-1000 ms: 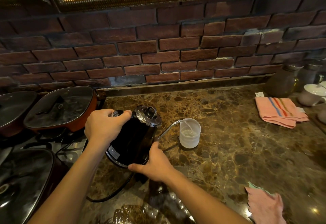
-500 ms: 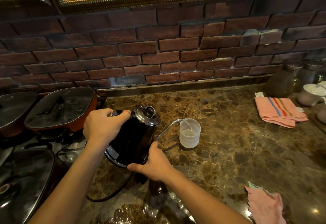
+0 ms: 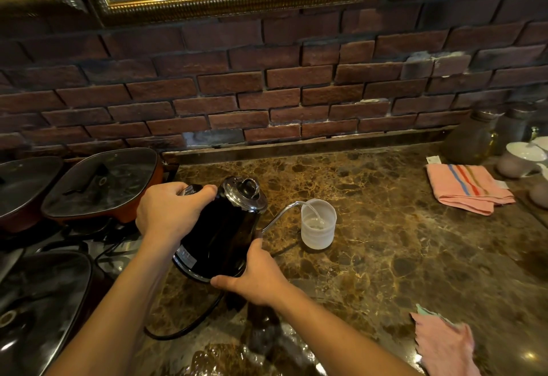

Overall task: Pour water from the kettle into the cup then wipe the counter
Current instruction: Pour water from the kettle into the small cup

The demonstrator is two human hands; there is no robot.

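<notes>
A person stands at a brown marble counter [image 3: 400, 251] backed by a red brick wall [image 3: 267, 88]. The left hand [image 3: 170, 212] is clenched around the handle of a black kettle [image 3: 221, 236], which is lifted and tilted to the right. The right hand [image 3: 255, 278] cups the kettle's lower edge, fingers pressed against its base. From the kettle's thin curved spout [image 3: 281, 212], a stream of water falls into a translucent cup [image 3: 318, 224] standing upright on the counter just right of the kettle; the cup is partly filled. A black cord [image 3: 189, 323] trails from under the kettle. A folded pink striped cloth [image 3: 465, 187] lies well apart at the far right, and another pink cloth [image 3: 441, 343] lies crumpled at the near right edge. Lidded pans [image 3: 100, 183] sit to the left.
</notes>
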